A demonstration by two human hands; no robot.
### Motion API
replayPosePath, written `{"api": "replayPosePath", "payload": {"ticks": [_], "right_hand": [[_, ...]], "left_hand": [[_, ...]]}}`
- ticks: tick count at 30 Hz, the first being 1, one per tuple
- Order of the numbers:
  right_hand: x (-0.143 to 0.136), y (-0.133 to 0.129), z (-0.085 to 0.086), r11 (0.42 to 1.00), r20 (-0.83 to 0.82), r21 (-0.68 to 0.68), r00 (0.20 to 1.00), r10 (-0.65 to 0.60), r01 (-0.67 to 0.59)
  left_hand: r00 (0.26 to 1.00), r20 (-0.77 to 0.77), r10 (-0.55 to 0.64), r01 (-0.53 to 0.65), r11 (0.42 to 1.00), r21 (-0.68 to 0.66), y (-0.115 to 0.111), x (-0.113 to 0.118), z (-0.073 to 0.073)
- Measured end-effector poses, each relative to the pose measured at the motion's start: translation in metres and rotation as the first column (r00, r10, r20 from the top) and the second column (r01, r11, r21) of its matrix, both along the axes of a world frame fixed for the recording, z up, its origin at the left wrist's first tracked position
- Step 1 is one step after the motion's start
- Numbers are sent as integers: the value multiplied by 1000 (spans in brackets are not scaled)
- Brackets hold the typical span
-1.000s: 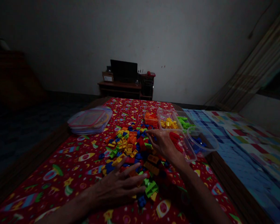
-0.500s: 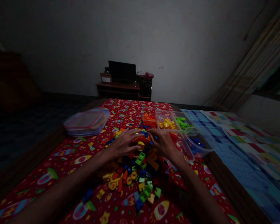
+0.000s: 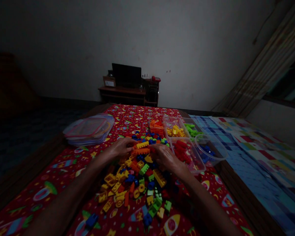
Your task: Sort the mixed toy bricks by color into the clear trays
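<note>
A loose pile of toy building bricks [image 3: 144, 169] in yellow, orange, green, blue and red lies in front of me. My left hand [image 3: 123, 147] is at the pile's far left side, its fingers curled in among the bricks. On the other side my right hand [image 3: 166, 156] reaches in with bent fingers pointing left and down. Between the fingertips of both hands lie a yellow brick [image 3: 142, 144] and a long orange brick [image 3: 141, 151]. What either hand grips is hidden by its fingers and the dim light.
Clear tubs stand right of the pile: one with red bricks [image 3: 182, 151], others with orange bricks [image 3: 156, 126], yellow bricks [image 3: 176, 131], green bricks [image 3: 192, 130] and blue bricks [image 3: 207, 152]. Stacked lids [image 3: 88, 129] lie at left on the red patterned cloth [image 3: 135, 114].
Both hands have gone from spread above the pile to curled fingers in its far part. My left hand has moved left and my right hand slightly down, showing the red bricks' tub more fully.
</note>
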State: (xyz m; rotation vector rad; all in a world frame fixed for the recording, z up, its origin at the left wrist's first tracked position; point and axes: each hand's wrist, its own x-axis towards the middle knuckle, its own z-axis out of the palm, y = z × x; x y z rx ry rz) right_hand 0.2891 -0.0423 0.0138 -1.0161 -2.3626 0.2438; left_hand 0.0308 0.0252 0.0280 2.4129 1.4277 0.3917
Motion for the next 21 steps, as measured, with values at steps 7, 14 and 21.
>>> {"api": "replayPosePath", "payload": {"ticks": [7,14,21], "right_hand": [[-10,16,3,989,-135,30,981,-142,147],[-17,21,13,974,-264,-140,941,-213,181],[-17,25,6,968,-272,-140,932,-238,207]], "left_hand": [[997,64,48,-51,998,44,-4,-9,5],[995,81,62,-69,994,79,-7,-12,8],[982,166,-85,49,976,211,-11,-9,-1]]}}
